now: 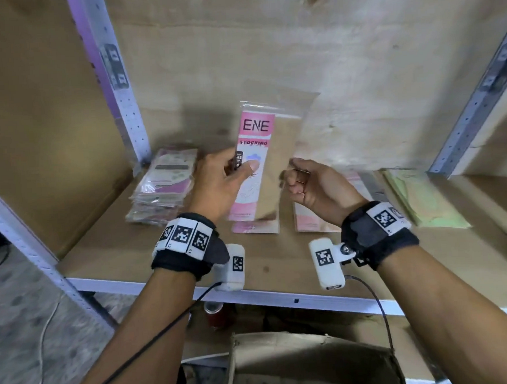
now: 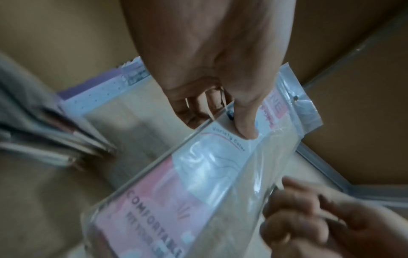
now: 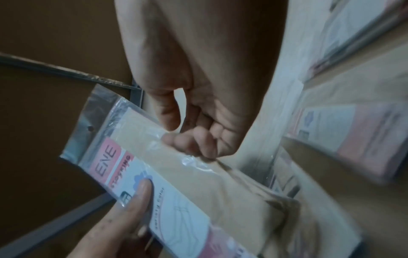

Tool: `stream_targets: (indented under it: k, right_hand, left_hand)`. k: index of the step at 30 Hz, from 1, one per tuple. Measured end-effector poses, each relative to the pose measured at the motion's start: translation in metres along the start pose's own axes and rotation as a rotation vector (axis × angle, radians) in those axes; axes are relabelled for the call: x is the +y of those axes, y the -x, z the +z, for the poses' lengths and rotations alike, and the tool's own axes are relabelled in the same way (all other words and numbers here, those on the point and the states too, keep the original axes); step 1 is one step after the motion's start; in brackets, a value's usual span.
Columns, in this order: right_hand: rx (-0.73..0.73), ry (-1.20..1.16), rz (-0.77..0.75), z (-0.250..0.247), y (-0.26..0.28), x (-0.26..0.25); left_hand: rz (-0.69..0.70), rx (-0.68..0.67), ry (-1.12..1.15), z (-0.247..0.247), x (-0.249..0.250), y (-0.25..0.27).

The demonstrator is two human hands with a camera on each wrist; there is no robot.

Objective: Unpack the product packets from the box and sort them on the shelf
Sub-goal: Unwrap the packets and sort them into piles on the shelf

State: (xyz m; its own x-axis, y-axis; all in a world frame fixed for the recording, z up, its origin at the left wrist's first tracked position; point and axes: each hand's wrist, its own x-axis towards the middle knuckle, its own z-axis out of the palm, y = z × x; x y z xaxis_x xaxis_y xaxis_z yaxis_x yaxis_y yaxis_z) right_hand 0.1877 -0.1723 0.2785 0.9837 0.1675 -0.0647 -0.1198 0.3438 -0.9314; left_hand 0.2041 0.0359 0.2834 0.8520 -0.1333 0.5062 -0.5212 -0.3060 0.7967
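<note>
My left hand (image 1: 240,166) holds a clear stocking packet (image 1: 257,127) with a pink ENE label upright above the shelf board (image 1: 126,257), thumb on its front and fingers behind. The left wrist view shows that thumb pressing the packet (image 2: 209,165). My right hand (image 1: 295,175) is at the packet's right edge with curled fingers. In the right wrist view its thumb and fingertips (image 3: 189,144) close on the clear plastic edge of the packet (image 3: 176,174). The open cardboard box (image 1: 308,362) stands on the floor below, its contents not visible.
A stack of pink packets (image 1: 163,184) lies at the shelf's left. Two flat pink packets (image 1: 257,227) (image 1: 315,218) lie under my hands, and greenish packets (image 1: 423,200) lie at the right. Metal uprights (image 1: 114,81) (image 1: 477,106) frame the bay. A red can (image 1: 214,311) sits under the shelf.
</note>
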Motion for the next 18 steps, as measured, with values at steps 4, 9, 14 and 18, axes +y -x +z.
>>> stream_targets:
  k: [4, 9, 14, 18]
  right_hand:
    - [0.095, 0.329, -0.090, -0.025, 0.015, 0.019]
    - [0.020, 0.307, -0.043, -0.051, 0.027, 0.040]
    - [-0.042, 0.162, -0.022, -0.067, 0.032, 0.051]
    - [-0.078, 0.288, 0.022, -0.081, 0.038, 0.046]
  left_hand:
    - [-0.177, -0.021, 0.172, 0.020, -0.008, -0.008]
    - [-0.475, -0.118, 0.373, 0.050, -0.019, -0.010]
    - [-0.637, -0.210, 0.330, 0.078, -0.029, -0.012]
    - [-0.689, -0.022, 0.390, 0.072, -0.032, -0.024]
